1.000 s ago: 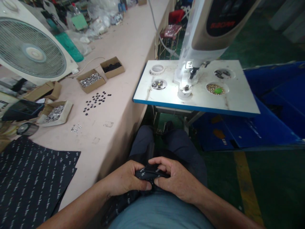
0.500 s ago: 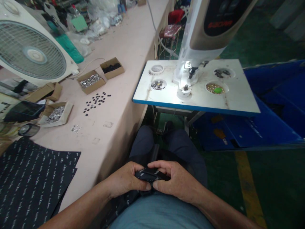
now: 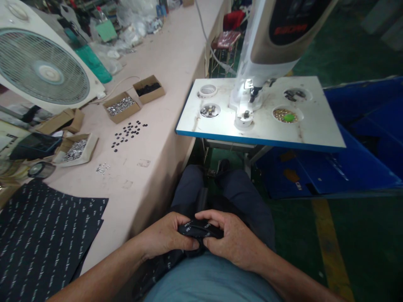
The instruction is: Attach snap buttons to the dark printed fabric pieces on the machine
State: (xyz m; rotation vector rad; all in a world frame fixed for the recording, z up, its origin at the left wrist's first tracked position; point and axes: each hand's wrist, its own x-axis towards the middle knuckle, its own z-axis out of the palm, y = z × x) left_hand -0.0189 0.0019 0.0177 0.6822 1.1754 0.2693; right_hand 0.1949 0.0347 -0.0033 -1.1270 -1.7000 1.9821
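Note:
Over my lap, both hands grip one folded piece of black fabric (image 3: pixel 201 229) with small white printed lettering. My left hand (image 3: pixel 166 235) pinches its left end, thumb on the near side. My right hand (image 3: pixel 231 237) pinches the right end, index finger stretched along the far side and thumb near the left thumb. More of the dark cloth hangs down below my hands on my lap; its full shape is hidden. On the bench at left lies a pile of the same printed black fabric (image 3: pixel 47 239).
A snap-press machine (image 3: pixel 244 105) stands ahead on a white table (image 3: pixel 220 128) with round wells of small parts. Left on the bench (image 3: pixel 151 138) are black snap caps (image 3: pixel 129 132), a box of metal parts (image 3: pixel 121 107), another box (image 3: pixel 74 151) and a fan (image 3: pixel 47 71). Blue bins (image 3: pixel 340 167) stand right.
My hands stay at nearly the same place on the fabric, with only a tiny shift of fingers. The whole view has moved very slightly.

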